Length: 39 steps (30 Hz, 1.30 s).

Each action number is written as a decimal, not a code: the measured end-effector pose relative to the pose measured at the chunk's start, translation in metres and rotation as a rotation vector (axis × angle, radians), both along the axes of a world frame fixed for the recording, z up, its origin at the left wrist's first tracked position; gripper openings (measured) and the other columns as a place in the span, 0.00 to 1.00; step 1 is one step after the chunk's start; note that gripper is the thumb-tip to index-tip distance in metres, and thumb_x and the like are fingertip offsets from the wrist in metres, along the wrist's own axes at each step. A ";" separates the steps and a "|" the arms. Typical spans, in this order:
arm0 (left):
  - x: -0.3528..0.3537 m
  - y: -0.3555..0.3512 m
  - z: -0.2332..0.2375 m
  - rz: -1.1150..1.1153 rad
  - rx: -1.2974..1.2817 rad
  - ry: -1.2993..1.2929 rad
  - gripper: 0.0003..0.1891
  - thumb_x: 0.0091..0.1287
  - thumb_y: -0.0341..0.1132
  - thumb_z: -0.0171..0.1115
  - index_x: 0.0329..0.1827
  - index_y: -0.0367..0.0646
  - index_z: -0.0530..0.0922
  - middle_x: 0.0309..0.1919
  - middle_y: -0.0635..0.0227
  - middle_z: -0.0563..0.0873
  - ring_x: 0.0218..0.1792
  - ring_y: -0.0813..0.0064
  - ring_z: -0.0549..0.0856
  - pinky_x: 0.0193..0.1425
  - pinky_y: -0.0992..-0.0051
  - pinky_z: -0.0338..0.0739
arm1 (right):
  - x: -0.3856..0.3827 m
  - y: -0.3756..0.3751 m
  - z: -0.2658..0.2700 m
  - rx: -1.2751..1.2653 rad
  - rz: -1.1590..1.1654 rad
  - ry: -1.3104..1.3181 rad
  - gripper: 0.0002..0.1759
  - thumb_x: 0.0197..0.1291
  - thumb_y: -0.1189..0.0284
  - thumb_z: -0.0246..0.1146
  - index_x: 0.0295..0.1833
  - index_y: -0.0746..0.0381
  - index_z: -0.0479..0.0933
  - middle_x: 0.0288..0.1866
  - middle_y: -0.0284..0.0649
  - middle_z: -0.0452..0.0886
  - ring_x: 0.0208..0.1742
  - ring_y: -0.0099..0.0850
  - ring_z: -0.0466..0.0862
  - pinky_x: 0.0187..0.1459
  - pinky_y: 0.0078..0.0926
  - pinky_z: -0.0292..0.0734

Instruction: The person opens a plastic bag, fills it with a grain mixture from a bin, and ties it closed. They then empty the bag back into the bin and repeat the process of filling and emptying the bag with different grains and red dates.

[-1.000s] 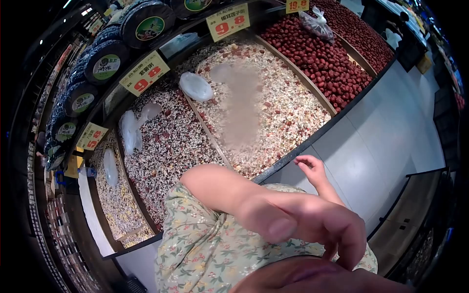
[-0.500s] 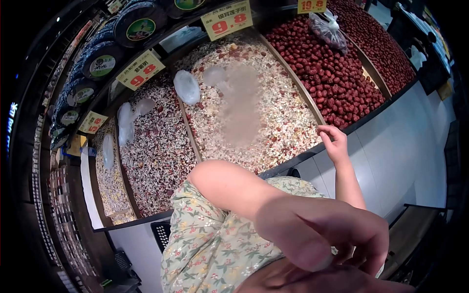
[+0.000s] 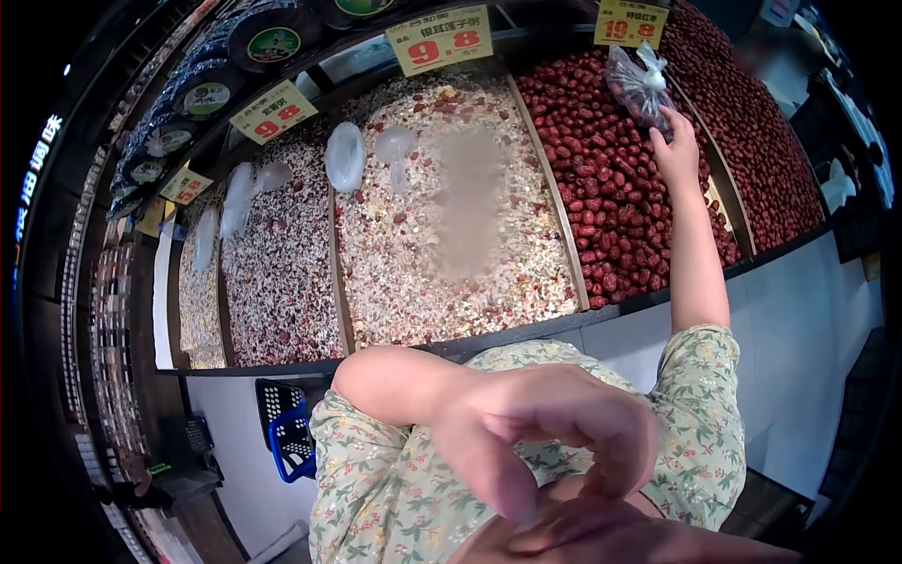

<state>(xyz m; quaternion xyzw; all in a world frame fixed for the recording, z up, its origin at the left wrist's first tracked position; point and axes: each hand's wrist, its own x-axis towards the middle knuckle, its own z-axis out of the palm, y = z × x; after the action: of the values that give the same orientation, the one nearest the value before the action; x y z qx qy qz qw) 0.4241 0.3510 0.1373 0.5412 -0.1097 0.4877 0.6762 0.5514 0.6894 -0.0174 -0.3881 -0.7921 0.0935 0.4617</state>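
Note:
Over the bin of red dates [image 3: 611, 202], my right hand [image 3: 678, 150] reaches up to a knotted clear plastic bag [image 3: 635, 86]. Its fingertips are at the bag's lower right edge, with thumb and forefinger apart; no firm hold shows. The bag lies on the dates and has some dark red contents. Close to the camera, my left hand [image 3: 554, 423] is bent, its fingers curved and the thumb apart from them. Nothing can be made out in it.
Left of the dates are bins of mixed grains [image 3: 395, 291] and a darker mix [image 3: 282, 282], with clear scoops [image 3: 346, 158] on top. Price signs [image 3: 439, 39] stand behind. A black front edge [image 3: 451, 346] borders the bins. A blue-handled basket [image 3: 289, 442] stands below.
My right hand has moved from the front edge of the bins up and away to the bag. My left hand has shifted left in view. The view has turned slightly, showing more basket.

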 end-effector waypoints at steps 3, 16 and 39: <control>-0.021 -0.016 0.011 0.413 0.119 -0.004 0.28 0.58 0.53 0.58 0.41 0.30 0.70 0.33 0.62 0.76 0.36 0.68 0.76 0.35 0.73 0.70 | -0.015 0.052 0.004 0.080 -0.137 -0.173 0.26 0.49 0.71 0.60 0.57 0.52 0.70 0.60 0.51 0.66 0.59 0.46 0.68 0.59 0.37 0.65; -0.031 -0.064 0.061 1.391 0.945 -0.018 0.15 0.57 0.32 0.60 0.49 0.47 0.77 0.49 0.73 0.76 0.48 0.76 0.77 0.47 0.67 0.70 | -0.036 0.132 -0.004 -0.164 -0.229 -0.393 0.21 0.48 0.77 0.57 0.51 0.54 0.73 0.50 0.45 0.74 0.52 0.42 0.75 0.51 0.36 0.70; -0.051 -0.080 0.043 1.422 0.907 0.100 0.14 0.59 0.32 0.58 0.49 0.47 0.76 0.55 0.75 0.72 0.44 0.75 0.78 0.41 0.73 0.71 | 0.046 -0.051 0.076 -0.210 0.329 0.543 0.13 0.57 0.80 0.59 0.49 0.68 0.73 0.42 0.37 0.77 0.41 0.20 0.77 0.42 0.12 0.71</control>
<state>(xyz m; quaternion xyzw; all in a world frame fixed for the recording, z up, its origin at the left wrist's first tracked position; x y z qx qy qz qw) 0.3726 0.2714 0.1805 0.7212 0.1020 0.6816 -0.0703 0.5976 0.6389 0.0585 -0.2611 -0.6782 0.3479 0.5923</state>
